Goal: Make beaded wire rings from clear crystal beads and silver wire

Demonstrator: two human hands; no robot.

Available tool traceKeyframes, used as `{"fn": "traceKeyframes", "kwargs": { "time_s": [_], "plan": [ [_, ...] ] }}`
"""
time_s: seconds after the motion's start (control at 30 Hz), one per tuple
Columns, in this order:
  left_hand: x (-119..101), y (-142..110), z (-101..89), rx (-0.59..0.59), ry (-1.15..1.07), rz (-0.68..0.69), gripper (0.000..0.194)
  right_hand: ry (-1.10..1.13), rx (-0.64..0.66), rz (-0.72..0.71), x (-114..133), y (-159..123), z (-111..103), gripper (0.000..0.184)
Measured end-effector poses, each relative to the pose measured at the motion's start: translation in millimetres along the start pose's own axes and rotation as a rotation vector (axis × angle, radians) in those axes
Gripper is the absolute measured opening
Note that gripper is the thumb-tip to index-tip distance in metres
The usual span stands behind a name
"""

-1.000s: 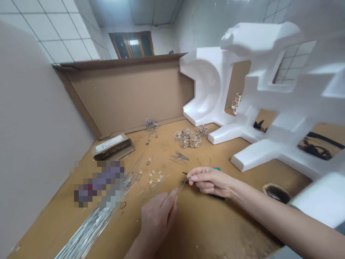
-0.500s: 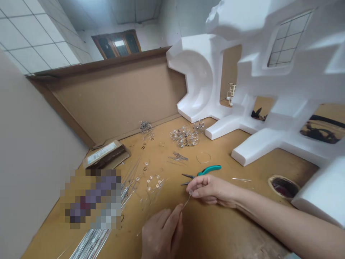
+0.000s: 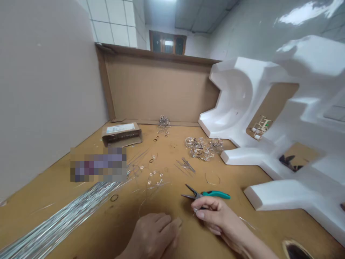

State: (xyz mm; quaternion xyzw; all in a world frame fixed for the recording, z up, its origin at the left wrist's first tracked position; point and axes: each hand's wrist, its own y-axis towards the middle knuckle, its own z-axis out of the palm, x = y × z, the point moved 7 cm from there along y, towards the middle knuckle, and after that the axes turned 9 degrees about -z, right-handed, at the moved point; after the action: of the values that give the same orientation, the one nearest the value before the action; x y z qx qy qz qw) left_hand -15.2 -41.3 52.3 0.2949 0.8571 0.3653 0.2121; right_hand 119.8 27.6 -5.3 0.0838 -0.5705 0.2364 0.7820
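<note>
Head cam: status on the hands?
Right hand pinching a small wire piece. Left hand low on the tan board, hold unclear. Teal-handled pliers lying just beyond right hand.

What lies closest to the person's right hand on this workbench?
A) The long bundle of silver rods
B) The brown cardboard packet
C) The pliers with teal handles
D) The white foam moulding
C: the steel pliers with teal handles lie on the tan work surface right beside the person's right hand, nearer than anything else.
</note>
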Motion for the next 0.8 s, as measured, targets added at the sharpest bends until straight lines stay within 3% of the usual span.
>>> {"fn": "traceKeyframes", "kwargs": {
  "time_s": [0.1,0.17,0.3,0.47,0.63,0.8],
  "plan": [
    [-0.5,-0.7,-5.6,-0.115,0.014,0.014,0.016,-0.013,-0.021,-0.005,0.3,-0.5,-0.6,0.025],
    [0.6,-1.5,-5.2,-0.131,0.019,0.007,0.017,-0.017,-0.023,0.003,0.4,-1.3,0.1,0.025],
    [3.1,-3.0,1.3,-0.062,0.000,-0.015,0.017,-0.025,-0.031,0.011,1.6,-2.8,1.0,0.024],
    [0.3,-1.7,-3.6,-0.081,-0.009,-0.019,0.017,-0.078,-0.038,0.038,-1.1,-4.2,-1.3,0.026],
    [-3.3,4.3,-5.5,0.045,0.005,-0.028,0.015,-0.099,-0.021,0.043,-3.4,-4.0,-2.2,0.026],
    [-2.2,2.6,0.5,0.090,0.011,-0.040,0.015,-0.188,-0.006,-0.021,-2.6,-2.7,-3.0,0.023]
  ]
}}
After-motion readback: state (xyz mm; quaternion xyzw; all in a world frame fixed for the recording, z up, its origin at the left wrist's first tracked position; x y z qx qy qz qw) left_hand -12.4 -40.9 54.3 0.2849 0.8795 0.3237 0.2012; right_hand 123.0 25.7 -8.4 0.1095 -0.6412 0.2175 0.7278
